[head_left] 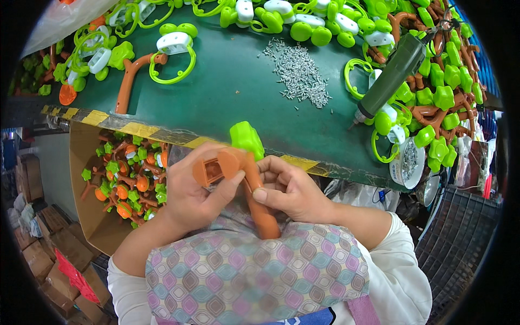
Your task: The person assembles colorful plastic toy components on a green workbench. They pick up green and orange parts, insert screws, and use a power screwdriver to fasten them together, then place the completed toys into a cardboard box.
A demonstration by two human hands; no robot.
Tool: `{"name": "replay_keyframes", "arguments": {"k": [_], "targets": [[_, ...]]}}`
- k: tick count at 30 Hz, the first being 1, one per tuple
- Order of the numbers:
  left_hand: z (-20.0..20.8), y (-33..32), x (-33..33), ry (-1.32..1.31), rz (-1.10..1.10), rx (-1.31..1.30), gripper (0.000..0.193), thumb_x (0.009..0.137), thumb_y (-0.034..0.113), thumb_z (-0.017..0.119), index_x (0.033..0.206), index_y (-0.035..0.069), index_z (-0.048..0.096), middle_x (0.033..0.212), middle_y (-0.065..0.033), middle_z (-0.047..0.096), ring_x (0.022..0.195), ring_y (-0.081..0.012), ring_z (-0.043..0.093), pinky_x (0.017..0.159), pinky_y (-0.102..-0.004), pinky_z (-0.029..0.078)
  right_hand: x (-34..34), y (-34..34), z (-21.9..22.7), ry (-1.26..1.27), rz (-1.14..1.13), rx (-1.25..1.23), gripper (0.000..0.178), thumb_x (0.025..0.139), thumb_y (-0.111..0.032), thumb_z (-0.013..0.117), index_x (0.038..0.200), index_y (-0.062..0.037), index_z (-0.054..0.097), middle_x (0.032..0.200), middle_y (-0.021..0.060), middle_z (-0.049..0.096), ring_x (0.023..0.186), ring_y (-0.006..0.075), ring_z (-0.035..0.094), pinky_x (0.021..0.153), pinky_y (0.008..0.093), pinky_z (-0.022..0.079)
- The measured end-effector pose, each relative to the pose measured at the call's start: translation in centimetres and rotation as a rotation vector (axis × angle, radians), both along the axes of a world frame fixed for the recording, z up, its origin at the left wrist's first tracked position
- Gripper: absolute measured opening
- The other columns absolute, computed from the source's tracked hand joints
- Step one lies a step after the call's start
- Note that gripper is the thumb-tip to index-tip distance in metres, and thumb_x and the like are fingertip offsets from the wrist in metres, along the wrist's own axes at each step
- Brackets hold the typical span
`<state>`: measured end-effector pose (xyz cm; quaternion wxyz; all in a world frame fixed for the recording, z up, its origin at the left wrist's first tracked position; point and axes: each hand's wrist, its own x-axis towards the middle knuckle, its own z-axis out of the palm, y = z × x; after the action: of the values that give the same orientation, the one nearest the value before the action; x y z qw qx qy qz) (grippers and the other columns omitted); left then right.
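Observation:
My left hand pinches an orange-brown plastic part with two round discs and a hollow frame between them. It is held against the side of a brown plastic branch, so whether the two are joined cannot be made out. Closed around the branch's middle are the thumb and fingers of my right hand. A bright green knobbed piece sits at the branch's upper end, and its lower end rests by my patterned apron.
On the green table lie a loose brown branch, a green ring with a white part and a pile of small screws. A dark green power screwdriver hangs at the right. A carton of branch assemblies stands left.

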<state>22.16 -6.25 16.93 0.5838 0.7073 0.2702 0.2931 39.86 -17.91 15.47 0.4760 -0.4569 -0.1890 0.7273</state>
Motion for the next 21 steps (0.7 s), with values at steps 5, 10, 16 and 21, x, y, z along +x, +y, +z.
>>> {"name": "replay_keyframes", "arguments": {"k": [5, 10, 16, 21], "targets": [[-0.4, 0.3, -0.1, -0.004, -0.05, 0.17, 0.029, 0.086, 0.005, 0.071, 0.113, -0.004, 0.067, 0.098, -0.0139, 0.069, 0.084, -0.0212, 0.07, 0.073, -0.0312, 0.056, 0.0, -0.2, 0.2, 0.053, 0.009, 0.003, 0.043, 0.094, -0.021, 0.073, 0.125, 0.0, 0.051, 0.104, 0.0046, 0.062, 0.091, 0.0088, 0.06, 0.08, 0.0239, 0.05], [1.2, 1.2, 0.6, 0.089, -0.124, 0.394, 0.036, 0.083, 0.003, 0.071, 0.119, -0.002, 0.067, 0.094, -0.0155, 0.068, 0.075, -0.0282, 0.068, 0.065, -0.0351, 0.054, 0.8, 0.9, 0.8, 0.131, 0.157, -0.019, 0.039, 0.097, -0.025, 0.069, 0.125, -0.0051, 0.051, 0.106, 0.0024, 0.062, 0.095, 0.0086, 0.06, 0.083, 0.0258, 0.051], [1.3, 1.1, 0.9, 0.217, -0.072, 0.401, 0.025, 0.087, 0.006, 0.073, 0.11, 0.0, 0.068, 0.084, -0.0127, 0.063, 0.068, -0.0285, 0.063, 0.06, -0.0356, 0.05, 0.9, 0.9, 0.2, 0.081, 0.187, -0.043, 0.032, 0.099, -0.026, 0.066, 0.12, -0.0042, 0.054, 0.104, 0.0023, 0.063, 0.092, 0.009, 0.06, 0.082, 0.0266, 0.052], [1.6, 1.2, 1.3, 0.227, -0.04, 0.407, 0.016, 0.088, 0.011, 0.074, 0.098, 0.001, 0.066, 0.079, -0.0135, 0.061, 0.069, -0.0329, 0.062, 0.061, -0.0397, 0.049, 2.7, 2.0, 1.2, -0.596, -0.053, 0.292, 0.029, 0.098, -0.026, 0.065, 0.112, -0.0011, 0.059, 0.095, 0.0079, 0.063, 0.088, 0.0133, 0.062, 0.074, 0.0319, 0.053]]}}
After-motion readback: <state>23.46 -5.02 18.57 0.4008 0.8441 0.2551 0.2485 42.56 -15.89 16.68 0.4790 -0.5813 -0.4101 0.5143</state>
